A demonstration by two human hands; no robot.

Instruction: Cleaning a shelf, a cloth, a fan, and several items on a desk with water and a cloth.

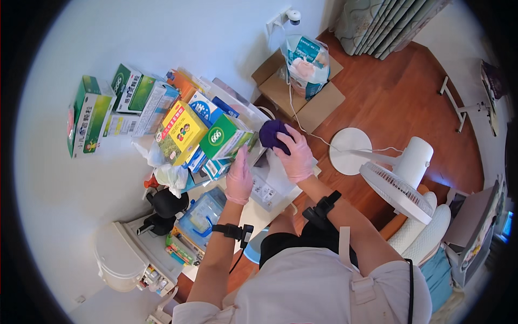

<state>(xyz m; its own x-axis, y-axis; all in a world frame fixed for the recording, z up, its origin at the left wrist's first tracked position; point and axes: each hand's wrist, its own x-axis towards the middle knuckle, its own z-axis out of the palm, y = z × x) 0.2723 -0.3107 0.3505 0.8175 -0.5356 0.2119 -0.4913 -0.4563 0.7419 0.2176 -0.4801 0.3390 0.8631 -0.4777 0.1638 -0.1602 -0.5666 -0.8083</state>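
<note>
My right hand [295, 156], in a thin pink glove, grips a dark purple bundle [275, 135] that looks like cloth. Also gloved, my left hand [239, 178] is upright beside a green and white medicine box [224, 137]; whether it touches the box I cannot tell. To the left of that box leans a yellow medicine box [184, 131], with blue and white boxes [202, 106] behind it. Between my hands and below them lies a clear plastic container [265, 188] on the pale table [259, 214].
More green medicine boxes [91, 117] stand at the far left. An open cardboard box [319, 109] holding a wrapped package [307, 60] is on the wooden floor. A white fan [394, 186] with a trailing cable stands right. A blue clear case [204, 214] and black kettle-like item [166, 202] are lower left.
</note>
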